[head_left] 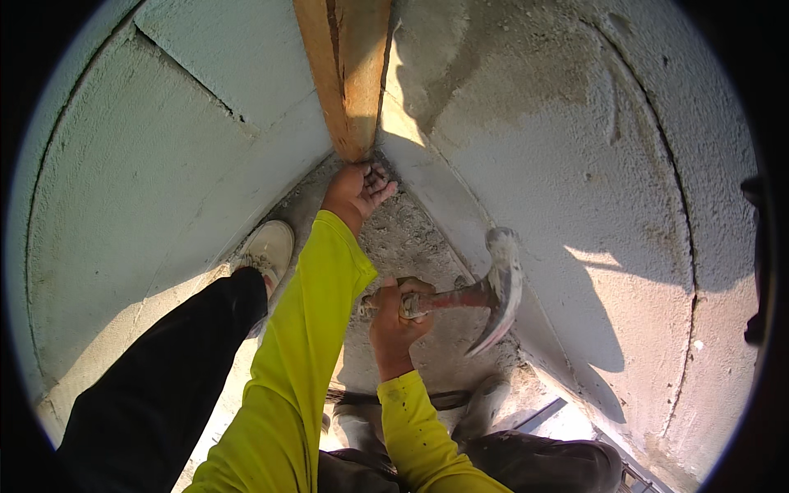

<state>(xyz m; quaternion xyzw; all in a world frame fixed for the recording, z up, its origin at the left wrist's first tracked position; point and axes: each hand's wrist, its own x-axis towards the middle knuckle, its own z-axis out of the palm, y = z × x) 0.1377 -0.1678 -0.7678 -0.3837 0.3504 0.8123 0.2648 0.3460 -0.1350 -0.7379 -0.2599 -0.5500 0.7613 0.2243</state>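
Note:
My right hand (399,322) grips a claw hammer (501,289) by its worn handle; the metal head, scuffed and pale, points to the right, close to the right-hand wall. Farther ahead, my left hand (365,191) is at the foot of a wooden post (355,78). Its fingers are curled in, and whatever they may pinch is too small to make out. The post rises in the corner where two pale walls meet. Both my arms are in bright yellow sleeves.
A rough grey plastered wall (592,140) stands on the right, another pale wall (181,156) on the left. Grit covers the concrete floor (403,234). At left is a person's black-trousered leg (164,370) with a beige shoe (271,246). My bent knees (542,460) are below.

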